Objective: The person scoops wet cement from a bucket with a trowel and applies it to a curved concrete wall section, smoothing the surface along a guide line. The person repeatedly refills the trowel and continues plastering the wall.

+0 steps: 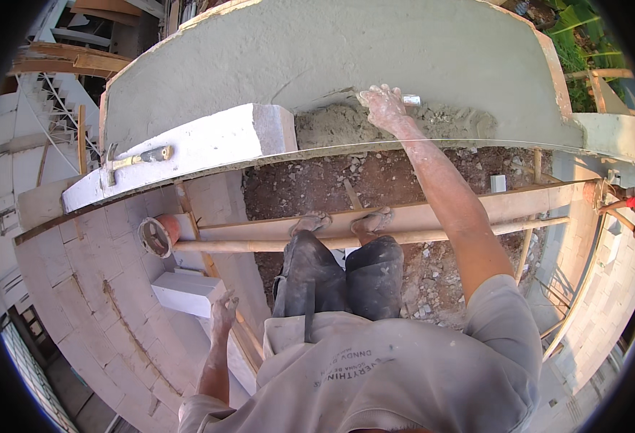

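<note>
My right hand (384, 108), coated in mortar, is closed around a trowel, whose shiny handle end (411, 99) sticks out on its right. The trowel's blade is hard to make out against the grey. Beneath this hand a rough bed of wet mortar (339, 124) lies along the wall top, in front of a grey plastered wall face (317, 50). A white block (209, 137) sits on the wall at the bed's left end. Low on the left, my left hand (223, 312) is curled beside the end of another white block (186, 292); what its fingers hold, if anything, is hidden.
A hammer (138, 159) lies on the laid block. A taut string (361, 143) runs along the wall edge. My feet stand on a plank (469, 210) beside a bamboo pole (260, 246), above rubble-strewn ground (296, 185). A round orange container (160, 235) is at left.
</note>
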{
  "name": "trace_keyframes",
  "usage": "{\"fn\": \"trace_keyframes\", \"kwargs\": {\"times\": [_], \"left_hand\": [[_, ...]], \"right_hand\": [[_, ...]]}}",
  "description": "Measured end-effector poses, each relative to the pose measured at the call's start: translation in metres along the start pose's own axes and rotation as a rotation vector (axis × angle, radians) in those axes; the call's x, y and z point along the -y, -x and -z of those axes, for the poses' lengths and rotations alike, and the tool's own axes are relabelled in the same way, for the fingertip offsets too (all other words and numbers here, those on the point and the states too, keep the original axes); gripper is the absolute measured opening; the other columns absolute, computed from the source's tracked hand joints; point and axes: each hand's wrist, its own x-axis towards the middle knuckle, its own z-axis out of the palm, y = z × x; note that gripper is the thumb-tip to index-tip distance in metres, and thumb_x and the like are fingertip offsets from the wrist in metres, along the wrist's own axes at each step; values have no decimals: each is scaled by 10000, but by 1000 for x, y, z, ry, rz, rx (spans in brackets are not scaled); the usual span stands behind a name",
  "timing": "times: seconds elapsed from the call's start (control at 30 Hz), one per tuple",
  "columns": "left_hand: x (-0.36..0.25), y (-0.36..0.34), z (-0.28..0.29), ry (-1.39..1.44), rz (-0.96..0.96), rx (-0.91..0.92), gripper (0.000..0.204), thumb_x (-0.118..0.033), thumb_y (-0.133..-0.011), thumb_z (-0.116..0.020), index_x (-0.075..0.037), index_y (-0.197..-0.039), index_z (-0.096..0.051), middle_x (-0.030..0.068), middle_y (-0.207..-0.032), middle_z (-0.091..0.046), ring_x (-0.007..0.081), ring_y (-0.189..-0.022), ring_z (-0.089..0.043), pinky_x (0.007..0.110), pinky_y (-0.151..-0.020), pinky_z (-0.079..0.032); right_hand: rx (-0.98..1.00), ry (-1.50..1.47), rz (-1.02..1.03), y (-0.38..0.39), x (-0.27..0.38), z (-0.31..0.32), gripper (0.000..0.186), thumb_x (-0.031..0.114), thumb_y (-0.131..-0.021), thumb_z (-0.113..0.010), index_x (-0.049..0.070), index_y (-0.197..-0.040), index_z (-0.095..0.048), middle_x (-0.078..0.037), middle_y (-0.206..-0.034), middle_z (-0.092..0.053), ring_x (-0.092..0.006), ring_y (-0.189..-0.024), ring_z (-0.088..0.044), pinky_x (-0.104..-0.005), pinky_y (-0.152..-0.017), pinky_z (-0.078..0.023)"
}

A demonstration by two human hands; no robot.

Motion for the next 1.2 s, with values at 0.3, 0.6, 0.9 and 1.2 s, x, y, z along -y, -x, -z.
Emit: {"fn": "trace_keyframes", "kwargs": {"times": [0.3, 0.6, 0.9, 1.2], "left_hand": [[-17, -11, -2, -121, 88, 135, 409, -245, -868, -646, -13, -1205, -632, 221, -1150, -657, 324, -1101, -634, 385, -945, -482], [-28, -3, -16, -59, 56, 145, 402, -226, -860, -626, -4, -1195, -634, 223, -1136, -663, 326, -1085, -641, 384, -940, -480], [-31, -18, -20, -125, -33, 116, 356, -219, -872, -639, -20, -1167, -654, 231, -1099, -668, 367, -1031, -652, 415, -913, -496], [-37, -8, -30, -174, -75, 168, 365, -215, -867, -635, -8, -1167, -653, 231, -1108, -667, 364, -1044, -652, 409, -911, -500]], "right_hand": [[153, -34, -4, -37, 42, 11, 295, 108, -858, -597, 188, -1132, -670, -24, -1219, -608, -241, -1207, -514, -466, -1010, -376], [153, 195, 19, 8, -94, 18, 445, 57, -783, -635, 204, -1204, -628, -26, -1273, -570, -247, -1221, -490, -462, -1035, -364], [52, 373, -162, 85, -226, 59, 372, 53, -817, -625, 233, -1141, -660, 4, -1169, -603, -199, -1164, -513, -420, -995, -363], [-7, 538, -357, 171, -349, 64, 341, 141, -907, -511, 226, -1220, -614, -21, -1305, -558, -232, -1260, -469, -466, -1054, -331]]}}
